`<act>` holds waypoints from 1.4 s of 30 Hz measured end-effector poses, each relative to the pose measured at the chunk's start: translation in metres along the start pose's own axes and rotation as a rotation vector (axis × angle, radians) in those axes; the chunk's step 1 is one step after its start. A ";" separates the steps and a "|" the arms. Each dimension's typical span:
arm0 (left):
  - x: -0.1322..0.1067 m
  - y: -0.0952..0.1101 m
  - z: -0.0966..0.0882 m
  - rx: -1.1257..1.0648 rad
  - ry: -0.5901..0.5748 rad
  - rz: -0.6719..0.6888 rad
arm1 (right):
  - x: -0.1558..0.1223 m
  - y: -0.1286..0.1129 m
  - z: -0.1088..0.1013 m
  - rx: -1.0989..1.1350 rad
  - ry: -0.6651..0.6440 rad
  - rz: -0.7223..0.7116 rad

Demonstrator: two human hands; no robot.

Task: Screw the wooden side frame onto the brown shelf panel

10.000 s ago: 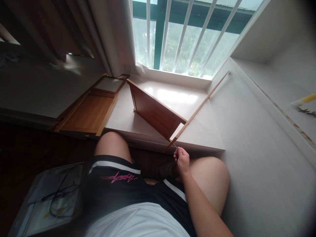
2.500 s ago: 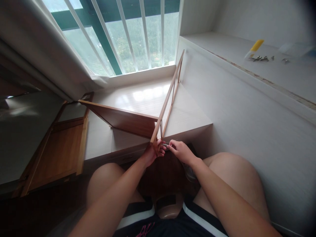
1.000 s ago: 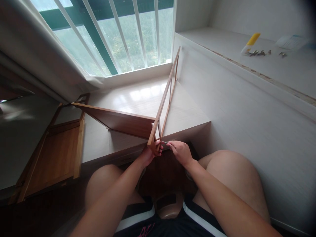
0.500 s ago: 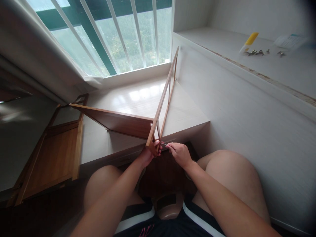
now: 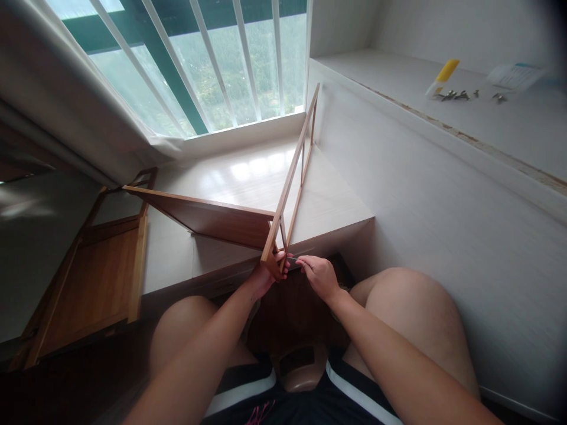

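- Wooden frame (image 5: 289,180): brown, narrow, open between its long rails, which are linked by slender crosspieces; set on edge right of centre, running obliquely from the near middle to the far right.
- Wooden panel (image 5: 217,219): solid, reddish-brown, with a paler upper edge; standing on a long edge, extending leftward from the frame's near part.
- Metal tool (image 5: 292,258): thin, roughly level, pointing left at the frame's near end; contact indistinct.

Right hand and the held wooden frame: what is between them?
Head view: a thin grey tool runs from the right hand toward the frame, left fingers near its tip.
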State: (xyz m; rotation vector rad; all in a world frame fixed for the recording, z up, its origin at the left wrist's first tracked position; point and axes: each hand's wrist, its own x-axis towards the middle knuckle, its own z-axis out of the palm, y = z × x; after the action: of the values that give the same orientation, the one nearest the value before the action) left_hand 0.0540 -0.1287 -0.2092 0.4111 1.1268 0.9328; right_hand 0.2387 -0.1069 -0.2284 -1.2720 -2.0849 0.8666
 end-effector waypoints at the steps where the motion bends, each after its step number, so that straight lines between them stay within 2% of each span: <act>1: 0.000 0.000 0.001 0.001 0.007 0.003 | 0.000 0.001 0.000 -0.002 0.007 0.007; 19: 0.001 -0.001 0.002 -0.009 0.005 0.016 | 0.001 0.006 0.004 0.100 0.107 -0.052; 28: 0.001 0.000 0.002 0.000 -0.005 0.015 | 0.002 0.009 0.004 0.152 0.095 -0.065; 31: 0.002 -0.001 0.001 0.006 0.003 0.012 | 0.003 0.008 0.006 0.248 0.065 0.014; 33: 0.002 -0.001 0.001 0.008 0.008 0.012 | 0.006 0.007 0.008 0.420 0.016 0.134; 38: 0.001 -0.002 0.001 0.018 0.018 0.008 | 0.015 0.003 0.006 0.899 -0.192 0.437; 42: 0.002 -0.002 0.001 0.024 0.014 0.010 | 0.021 0.003 0.000 1.070 -0.317 0.594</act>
State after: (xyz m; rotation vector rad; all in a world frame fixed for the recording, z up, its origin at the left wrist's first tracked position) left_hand 0.0559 -0.1282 -0.2110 0.4302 1.1504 0.9328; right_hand 0.2323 -0.0872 -0.2280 -1.1226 -1.0146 2.1554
